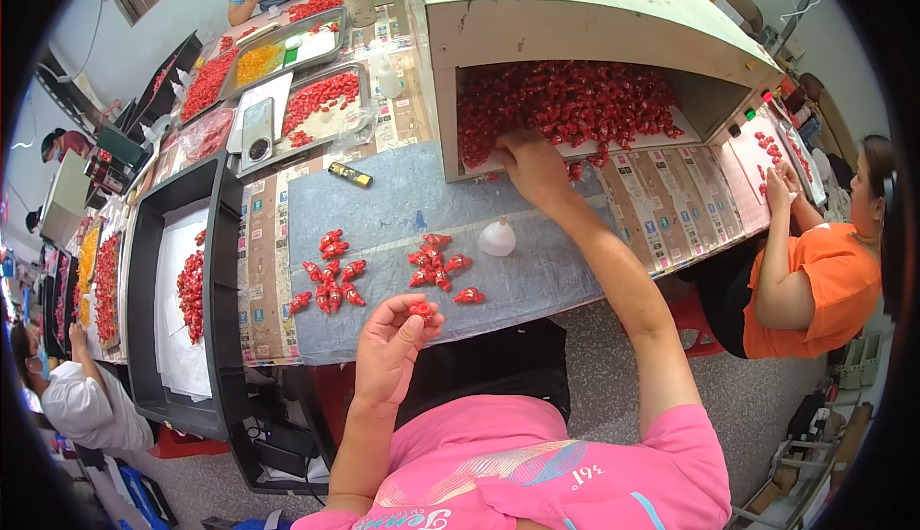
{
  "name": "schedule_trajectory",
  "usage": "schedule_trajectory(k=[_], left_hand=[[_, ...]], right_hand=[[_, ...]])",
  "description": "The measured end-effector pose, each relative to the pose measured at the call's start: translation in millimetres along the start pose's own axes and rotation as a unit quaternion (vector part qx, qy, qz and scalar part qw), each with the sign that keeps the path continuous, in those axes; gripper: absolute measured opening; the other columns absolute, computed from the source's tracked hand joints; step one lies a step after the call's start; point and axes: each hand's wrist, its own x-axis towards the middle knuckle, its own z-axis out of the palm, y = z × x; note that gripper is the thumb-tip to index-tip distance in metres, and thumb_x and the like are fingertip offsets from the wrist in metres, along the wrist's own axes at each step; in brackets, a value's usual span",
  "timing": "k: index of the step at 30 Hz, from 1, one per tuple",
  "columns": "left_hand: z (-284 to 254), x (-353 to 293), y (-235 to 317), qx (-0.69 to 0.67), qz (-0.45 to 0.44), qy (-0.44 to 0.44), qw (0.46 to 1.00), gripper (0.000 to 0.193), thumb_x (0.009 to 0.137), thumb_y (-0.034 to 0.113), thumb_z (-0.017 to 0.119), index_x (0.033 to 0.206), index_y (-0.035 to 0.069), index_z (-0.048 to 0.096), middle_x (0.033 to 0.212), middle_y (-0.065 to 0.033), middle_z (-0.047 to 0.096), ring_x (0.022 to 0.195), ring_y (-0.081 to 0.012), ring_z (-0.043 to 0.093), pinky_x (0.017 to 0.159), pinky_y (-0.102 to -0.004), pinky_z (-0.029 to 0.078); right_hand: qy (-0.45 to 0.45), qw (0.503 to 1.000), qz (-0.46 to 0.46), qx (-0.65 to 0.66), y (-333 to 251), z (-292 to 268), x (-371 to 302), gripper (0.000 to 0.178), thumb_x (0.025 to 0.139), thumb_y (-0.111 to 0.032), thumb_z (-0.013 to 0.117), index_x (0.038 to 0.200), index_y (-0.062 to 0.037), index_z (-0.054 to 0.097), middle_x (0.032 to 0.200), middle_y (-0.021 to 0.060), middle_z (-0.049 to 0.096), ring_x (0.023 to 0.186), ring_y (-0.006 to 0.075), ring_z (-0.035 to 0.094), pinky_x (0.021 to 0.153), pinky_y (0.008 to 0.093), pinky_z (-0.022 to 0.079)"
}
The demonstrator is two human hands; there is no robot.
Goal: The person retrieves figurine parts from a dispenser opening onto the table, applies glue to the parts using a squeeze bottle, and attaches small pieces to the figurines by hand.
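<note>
My left hand [395, 338] is raised in front of the table's near edge, thumb and fingers pinching a small red plastic piece [420, 311]. My right hand [533, 168] reaches into the open front of a pale box [613, 27]. Its curled fingers touch the left edge of a heap of small red figures [585, 99], and the fingertips are partly hidden there. On the grey-blue mat [383, 209] lie two loose clusters of red figures, a left cluster [331, 276] and a right cluster [436, 262]. A white squeeze bottle [497, 238] stands beside the right cluster.
A black crate [230, 310] with red pieces on paper stands at the left. Behind the mat are a black-and-yellow tube [350, 174], a phone [257, 130] and a metal tray [359, 80] of red pieces. Co-workers sit at the far side, left and right [815, 271].
</note>
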Motion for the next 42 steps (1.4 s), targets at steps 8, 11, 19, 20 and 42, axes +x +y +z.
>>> schedule_trajectory(k=[8, 11, 19, 20, 42], left_hand=[[2, -2, -2, 0.004, 0.008, 0.009, 1.000, 0.026, 0.088, 0.002, 0.062, 0.113, 0.002, 0.056, 0.105, -0.0115, 0.063, 0.094, -0.0203, 0.064, 0.083, -0.0312, 0.053], [8, 0, -4, 0.005, 0.014, -0.019, 1.000, 0.026, 0.086, 0.002, 0.065, 0.110, 0.002, 0.056, 0.105, -0.0113, 0.063, 0.095, -0.0204, 0.064, 0.085, -0.0316, 0.053], [21, -2, -15, 0.037, 0.022, -0.036, 0.998, 0.028, 0.077, -0.006, 0.070, 0.101, 0.002, 0.058, 0.103, -0.0095, 0.061, 0.094, -0.0185, 0.063, 0.084, -0.0299, 0.052], [23, -2, -15, 0.054, 0.042, -0.042, 0.997, 0.029, 0.075, -0.008, 0.071, 0.099, 0.002, 0.058, 0.103, -0.0091, 0.060, 0.093, -0.0175, 0.062, 0.084, -0.0291, 0.052], [38, -4, -22, 0.378, 0.300, -0.035, 0.875, 0.022, 0.068, -0.009, 0.075, 0.084, 0.003, 0.068, 0.088, -0.0082, 0.065, 0.082, -0.0197, 0.063, 0.070, -0.0278, 0.051]], right_hand=[[-0.004, 0.855, 0.258, 0.451, -51, -77, -51, 0.016, 0.092, -0.008, 0.056, 0.103, 0.0022, 0.062, 0.085, 0.0049, 0.064, 0.079, 0.0097, 0.060, 0.071, 0.0237, 0.048], [-0.023, 0.778, 0.286, 0.559, -86, -91, -89, 0.016, 0.092, -0.006, 0.055, 0.103, 0.0035, 0.060, 0.086, 0.0053, 0.063, 0.078, 0.0108, 0.060, 0.072, 0.0240, 0.049], [-0.076, 0.667, 0.322, 0.668, -154, -79, -144, 0.014, 0.092, -0.009, 0.060, 0.102, 0.0010, 0.059, 0.089, 0.0043, 0.062, 0.076, 0.0086, 0.058, 0.070, 0.0216, 0.049], [-0.072, 0.673, 0.314, 0.666, -155, -78, -146, 0.014, 0.092, -0.010, 0.062, 0.100, 0.0004, 0.058, 0.090, 0.0043, 0.062, 0.075, 0.0080, 0.058, 0.068, 0.0208, 0.049], [-0.122, 0.707, 0.328, 0.614, -144, -83, -153, 0.014, 0.089, -0.013, 0.065, 0.094, -0.0003, 0.064, 0.082, 0.0008, 0.064, 0.070, 0.0039, 0.057, 0.060, 0.0185, 0.048]])
